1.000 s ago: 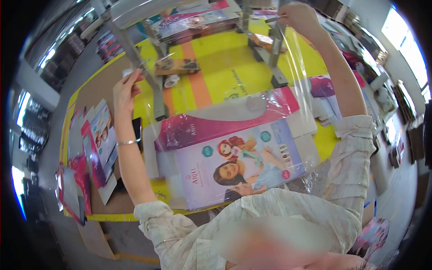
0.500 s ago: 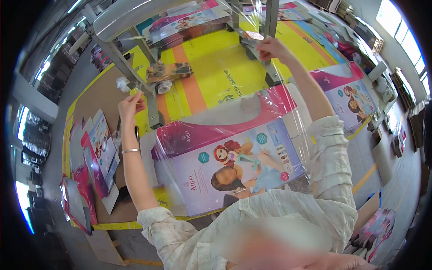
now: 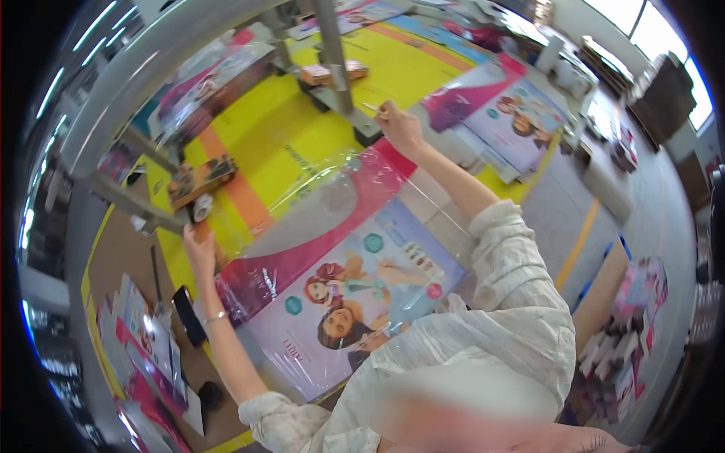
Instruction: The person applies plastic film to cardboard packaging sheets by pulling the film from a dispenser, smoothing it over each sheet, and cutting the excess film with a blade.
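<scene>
A printed cardboard sheet (image 3: 347, 294) with a pink top band lies in front of me, with clear plastic film (image 3: 317, 181) over it. My left hand (image 3: 199, 249) is at the sheet's upper left, beside the metal frame's leg, fingers closed on the film's edge. At the sheet's upper right, my right hand (image 3: 399, 127) is closed in a pinch on the film, and a small thin item shows at its fingertips. The film spreads between both hands. A bracelet circles my left wrist.
A metal frame (image 3: 332, 57) with a large film roll (image 3: 151, 75) stands over the yellow table (image 3: 264, 151). More printed sheets (image 3: 513, 117) lie at the right, others (image 3: 151, 340) at the left near a black phone (image 3: 189, 315). A patterned box (image 3: 202, 181) sits beside the frame.
Both hands have come down nearer to me, the right one most, bringing the film lower over the sheet. The whole view has turned, so the frame and table appear tilted.
</scene>
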Tool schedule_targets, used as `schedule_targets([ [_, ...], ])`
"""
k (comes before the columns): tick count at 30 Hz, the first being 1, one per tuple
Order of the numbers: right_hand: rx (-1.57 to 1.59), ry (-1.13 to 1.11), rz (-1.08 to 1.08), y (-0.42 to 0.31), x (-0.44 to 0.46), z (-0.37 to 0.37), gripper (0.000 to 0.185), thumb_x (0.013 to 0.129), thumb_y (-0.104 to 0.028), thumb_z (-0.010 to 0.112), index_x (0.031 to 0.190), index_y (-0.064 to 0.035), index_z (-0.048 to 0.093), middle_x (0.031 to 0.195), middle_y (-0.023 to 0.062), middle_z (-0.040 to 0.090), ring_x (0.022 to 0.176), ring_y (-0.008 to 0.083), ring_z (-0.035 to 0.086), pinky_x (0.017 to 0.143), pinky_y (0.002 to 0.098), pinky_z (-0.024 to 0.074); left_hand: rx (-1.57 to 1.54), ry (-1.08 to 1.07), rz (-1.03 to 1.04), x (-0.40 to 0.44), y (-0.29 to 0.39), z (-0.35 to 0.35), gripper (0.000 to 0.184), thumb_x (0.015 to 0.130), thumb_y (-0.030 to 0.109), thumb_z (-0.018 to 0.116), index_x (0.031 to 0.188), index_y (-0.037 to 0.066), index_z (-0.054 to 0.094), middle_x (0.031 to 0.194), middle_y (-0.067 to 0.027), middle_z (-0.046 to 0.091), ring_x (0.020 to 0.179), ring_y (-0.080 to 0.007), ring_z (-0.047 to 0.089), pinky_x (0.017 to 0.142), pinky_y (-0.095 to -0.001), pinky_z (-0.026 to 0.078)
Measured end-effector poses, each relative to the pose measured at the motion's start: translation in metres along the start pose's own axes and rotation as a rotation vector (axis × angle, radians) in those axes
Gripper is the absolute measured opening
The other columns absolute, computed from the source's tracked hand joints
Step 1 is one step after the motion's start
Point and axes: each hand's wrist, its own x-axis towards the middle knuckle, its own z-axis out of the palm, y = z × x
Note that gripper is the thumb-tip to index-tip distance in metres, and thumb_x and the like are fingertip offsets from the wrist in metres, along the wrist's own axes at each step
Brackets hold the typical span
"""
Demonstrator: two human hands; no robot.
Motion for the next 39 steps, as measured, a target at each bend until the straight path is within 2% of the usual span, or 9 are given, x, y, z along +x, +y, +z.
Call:
schedule_targets([
  [6, -0.433, 0.013, 0.028, 0.147, -0.081, -0.114, 0.051, 0.068, -0.036, 0.071, 0.096, -0.0027, 0.045, 0.083, 0.0145, 0.055, 0.073, 0.0314, 0.058, 0.062, 0.0387, 0.0465, -0.339, -0.281, -0.137, -0.042, 0.1, -0.053, 0.055, 0.086, 0.008, 0.056, 0.134, 0.005, 0.03, 0.13, -0.0151, 0.036, 0.098, -0.024, 0.056, 0.084, -0.0298, 0.046],
  [11, -0.632, -0.025, 0.097, 0.188, -0.119, -0.14, 0.033, 0.074, -0.019, 0.062, 0.098, -0.0034, 0.045, 0.083, 0.0163, 0.057, 0.071, 0.0349, 0.059, 0.06, 0.0427, 0.046, -0.344, -0.353, -0.047, -0.052, 0.135, -0.05, 0.051, 0.085, 0.009, 0.057, 0.131, 0.004, 0.036, 0.13, -0.0136, 0.038, 0.098, -0.0241, 0.056, 0.085, -0.0302, 0.046],
  [19, -0.398, 0.136, 0.081, 0.134, -0.039, -0.233, 0.02, 0.079, -0.018, 0.052, 0.095, -0.0056, 0.05, 0.077, 0.0154, 0.06, 0.07, 0.0331, 0.059, 0.059, 0.0414, 0.0454, -0.72, -0.76, 0.064, -0.066, 0.287, -0.016, 0.034, 0.084, 0.019, 0.059, 0.113, 0.002, 0.058, 0.094, -0.0051, 0.064, 0.081, -0.0133, 0.059, 0.074, -0.0217, 0.046],
  [22, -0.285, 0.009, 0.14, 0.06, -0.045, -0.254, 0.017, 0.077, -0.015, 0.052, 0.092, -0.0049, 0.051, 0.082, 0.0162, 0.061, 0.078, 0.0306, 0.059, 0.063, 0.0426, 0.0454, -0.902, -1.05, 0.1, -0.084, 0.377, 0.008, 0.038, 0.087, 0.021, 0.055, 0.117, -0.002, 0.054, 0.104, -0.0106, 0.062, 0.093, -0.0152, 0.057, 0.081, -0.0238, 0.046],
  [26, -0.196, -0.148, 0.002, -0.002, -0.1, -0.232, 0.015, 0.076, -0.014, 0.053, 0.089, -0.006, 0.05, 0.072, 0.0135, 0.061, 0.067, 0.0318, 0.06, 0.062, 0.0422, 0.0454, -1.599, -1.316, -0.313, -0.096, 0.436, 0.079, 0.058, 0.084, 0.041, 0.057, 0.121, -0.003, 0.043, 0.114, -0.0165, 0.052, 0.095, -0.0243, 0.058, 0.081, -0.0359, 0.048],
  [28, -0.122, -0.276, -0.022, -0.013, -0.136, -0.214, 0.012, 0.075, -0.011, 0.054, 0.086, -0.0064, 0.051, 0.067, 0.0117, 0.06, 0.058, 0.0301, 0.058, 0.059, 0.0384, 0.0451, -1.747, -1.265, -0.479, -0.101, 0.448, 0.097, 0.059, 0.081, 0.046, 0.06, 0.114, -0.001, 0.046, 0.108, -0.0162, 0.053, 0.092, -0.0252, 0.058, 0.076, -0.0383, 0.05],
  [30, 0.028, -0.287, -0.134, -0.012, -0.166, -0.2, 0.012, 0.075, -0.008, 0.056, 0.087, -0.0064, 0.052, 0.067, 0.0117, 0.06, 0.057, 0.0274, 0.058, 0.058, 0.0348, 0.0448, -1.674, -1.028, -0.591, -0.109, 0.446, 0.101, 0.033, 0.086, 0.024, 0.057, 0.105, -0.002, 0.049, 0.09, -0.0107, 0.059, 0.081, -0.0203, 0.06, 0.068, -0.0336, 0.051],
  [37, 0.456, -0.127, 0.45, 0.098, -0.163, -0.205, 0.024, 0.086, -0.025, 0.053, 0.1, -0.0051, 0.054, 0.081, 0.0117, 0.059, 0.068, 0.023, 0.056, 0.063, 0.0337, 0.0453, -1.364, -0.767, -0.332, -0.093, 0.357, 0.037, 0.048, 0.083, 0.0, 0.045, 0.131, 0.004, 0.039, 0.102, -0.012, 0.06, 0.08, -0.0162, 0.057, 0.075, -0.0246, 0.045],
  [39, 0.076, 0.093, 0.291, 0.156, -0.159, -0.21, 0.027, 0.089, -0.03, 0.05, 0.096, -0.0038, 0.055, 0.079, 0.0129, 0.057, 0.067, 0.0212, 0.052, 0.063, 0.0352, 0.0442, -1.351, -0.703, -0.186, -0.089, 0.327, -0.018, 0.053, 0.083, -0.002, 0.044, 0.135, 0.006, 0.037, 0.102, -0.0107, 0.06, 0.081, -0.0139, 0.055, 0.075, -0.0232, 0.044],
])
